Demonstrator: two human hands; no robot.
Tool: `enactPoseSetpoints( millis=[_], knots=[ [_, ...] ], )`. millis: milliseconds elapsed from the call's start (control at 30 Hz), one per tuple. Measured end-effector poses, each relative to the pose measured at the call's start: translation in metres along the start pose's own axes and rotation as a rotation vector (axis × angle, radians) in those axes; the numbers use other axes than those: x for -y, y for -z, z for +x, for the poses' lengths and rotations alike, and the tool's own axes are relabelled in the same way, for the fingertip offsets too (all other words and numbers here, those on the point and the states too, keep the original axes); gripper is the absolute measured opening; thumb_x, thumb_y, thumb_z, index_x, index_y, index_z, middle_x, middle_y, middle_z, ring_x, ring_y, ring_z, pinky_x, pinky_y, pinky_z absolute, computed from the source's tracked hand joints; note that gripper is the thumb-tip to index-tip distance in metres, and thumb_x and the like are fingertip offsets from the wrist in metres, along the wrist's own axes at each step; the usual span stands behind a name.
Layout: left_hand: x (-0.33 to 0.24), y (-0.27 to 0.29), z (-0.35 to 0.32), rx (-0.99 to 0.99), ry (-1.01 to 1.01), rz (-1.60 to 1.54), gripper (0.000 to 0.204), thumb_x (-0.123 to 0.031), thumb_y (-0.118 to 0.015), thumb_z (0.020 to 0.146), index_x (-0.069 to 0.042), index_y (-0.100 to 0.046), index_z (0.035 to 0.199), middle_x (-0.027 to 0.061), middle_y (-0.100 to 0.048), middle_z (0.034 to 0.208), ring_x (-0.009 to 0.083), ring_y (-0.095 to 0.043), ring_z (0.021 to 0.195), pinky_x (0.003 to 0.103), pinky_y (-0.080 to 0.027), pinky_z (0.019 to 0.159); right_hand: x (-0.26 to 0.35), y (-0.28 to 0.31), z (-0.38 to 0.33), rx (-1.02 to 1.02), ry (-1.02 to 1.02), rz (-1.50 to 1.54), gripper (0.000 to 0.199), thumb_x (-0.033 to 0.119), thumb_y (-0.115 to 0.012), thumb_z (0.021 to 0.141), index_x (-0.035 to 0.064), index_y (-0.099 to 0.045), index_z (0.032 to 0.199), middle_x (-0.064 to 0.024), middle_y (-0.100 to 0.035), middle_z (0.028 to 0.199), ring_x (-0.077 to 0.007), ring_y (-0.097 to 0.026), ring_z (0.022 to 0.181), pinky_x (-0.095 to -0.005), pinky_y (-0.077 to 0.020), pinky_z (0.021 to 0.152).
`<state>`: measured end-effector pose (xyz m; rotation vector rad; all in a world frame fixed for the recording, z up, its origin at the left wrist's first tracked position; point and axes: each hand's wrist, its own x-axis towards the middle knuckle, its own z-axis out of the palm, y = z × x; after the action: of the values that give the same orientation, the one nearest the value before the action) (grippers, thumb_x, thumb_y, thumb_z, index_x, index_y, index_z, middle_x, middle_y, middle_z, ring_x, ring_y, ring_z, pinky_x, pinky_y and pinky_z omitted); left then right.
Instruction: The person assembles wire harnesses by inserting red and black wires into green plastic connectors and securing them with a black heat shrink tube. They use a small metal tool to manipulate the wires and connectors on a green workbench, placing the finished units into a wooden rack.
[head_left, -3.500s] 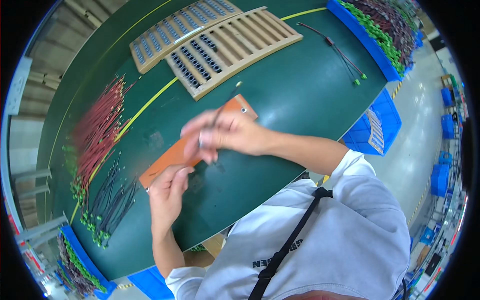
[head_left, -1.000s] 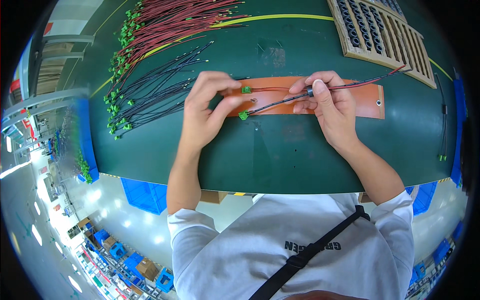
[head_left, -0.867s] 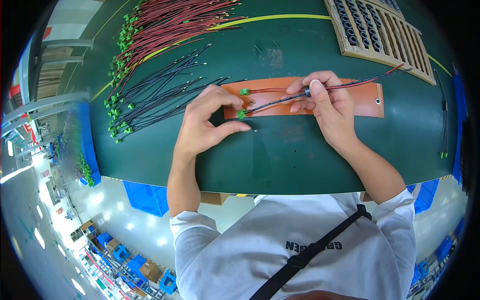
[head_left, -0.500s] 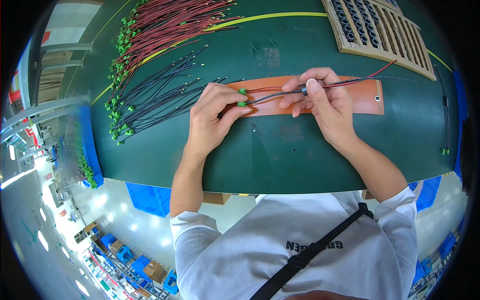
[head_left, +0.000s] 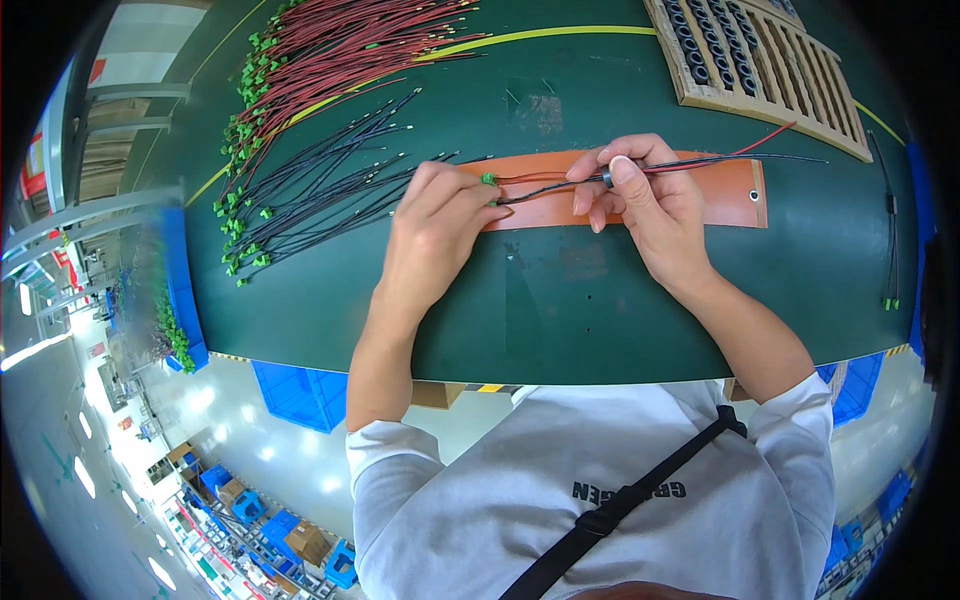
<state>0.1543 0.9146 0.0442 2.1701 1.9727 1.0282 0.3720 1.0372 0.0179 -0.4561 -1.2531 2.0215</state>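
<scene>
My left hand (head_left: 432, 230) is closed in a pinch at the green connectors (head_left: 488, 179) on the ends of a red wire (head_left: 535, 177) and a black wire (head_left: 545, 188). One connector is mostly covered by its fingers. Between thumb and fingers, my right hand (head_left: 660, 210) grips a small black ring (head_left: 607, 177), with both wires running through it. Their free ends stick out beyond the right hand, the red one angled upward. Below both hands lies an orange strip (head_left: 735, 195) on the green table.
Red wires (head_left: 370, 50) and black wires (head_left: 320, 170) with green connectors lie in bundles at left. A wooden rack (head_left: 765, 80) with rows of black rings stands far right. One wire assembly with a black ring (head_left: 891, 205) lies at the right edge. A blue bin (head_left: 300, 395) is below the table.
My left hand has turned and its fingers have closed further over the connectors, hiding most of the lower one. The right hand and the ring have barely moved.
</scene>
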Motion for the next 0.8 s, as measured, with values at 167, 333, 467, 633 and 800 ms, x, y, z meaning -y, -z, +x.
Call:
enactPoseSetpoints(
  millis=[167,333,467,633,800],
  knots=[
    [-0.001,0.000,0.001,0.024,0.202,-0.106,0.031,-0.004,-0.086,0.075,-0.002,-0.075,0.104,0.0077,-0.067,0.099,0.0240,-0.064,0.093,0.035,-0.054,0.078,-0.005,0.010,0.002,0.065,0.009,-0.032,0.023,0.020,-0.053,0.110,0.0017,-0.055,0.123,-0.0124,-0.070,0.115,-0.0109,-0.063,0.085,-0.0241,-0.0519,0.070],
    [0.008,-0.001,-0.004,0.062,0.224,-0.165,0.037,-0.005,-0.086,0.076,-0.003,-0.075,0.112,0.0072,-0.064,0.107,0.0191,-0.064,0.094,0.031,-0.053,0.079,0.003,0.003,0.007,0.106,-0.046,0.085,0.028,0.018,-0.050,0.110,0.0019,-0.053,0.132,-0.0102,-0.070,0.117,-0.0088,-0.059,0.086,-0.0232,-0.0496,0.072],
    [0.009,-0.002,-0.003,0.090,0.227,-0.167,0.038,-0.004,-0.086,0.077,-0.004,-0.075,0.114,0.0078,-0.064,0.108,0.0202,-0.064,0.094,0.031,-0.054,0.079,0.012,0.001,0.010,0.206,-0.065,-0.059,0.029,0.018,-0.051,0.109,0.0018,-0.052,0.134,-0.0094,-0.070,0.112,-0.0084,-0.059,0.079,-0.0223,-0.0482,0.069],
    [-0.005,0.006,0.007,-0.148,-0.047,0.008,0.039,-0.001,-0.084,0.078,-0.005,-0.075,0.116,0.0087,-0.067,0.112,0.0213,-0.064,0.092,0.034,-0.054,0.082,0.013,-0.005,0.009,0.209,-0.120,-0.357,0.022,0.018,-0.055,0.108,0.0010,-0.055,0.122,-0.0043,-0.068,0.085,-0.0061,-0.054,0.066,-0.0235,-0.0446,0.059],
    [-0.065,0.022,0.038,0.020,-0.564,0.556,0.047,-0.010,-0.070,0.078,-0.009,-0.072,0.125,0.0069,-0.070,0.111,0.0202,-0.062,0.086,0.031,-0.050,0.075,0.006,-0.003,0.006,0.292,0.193,-0.805,0.017,0.016,-0.062,0.102,0.0002,-0.058,0.108,-0.0143,-0.070,0.082,-0.0344,-0.070,0.076,-0.0408,-0.0539,0.070]
  ],
)
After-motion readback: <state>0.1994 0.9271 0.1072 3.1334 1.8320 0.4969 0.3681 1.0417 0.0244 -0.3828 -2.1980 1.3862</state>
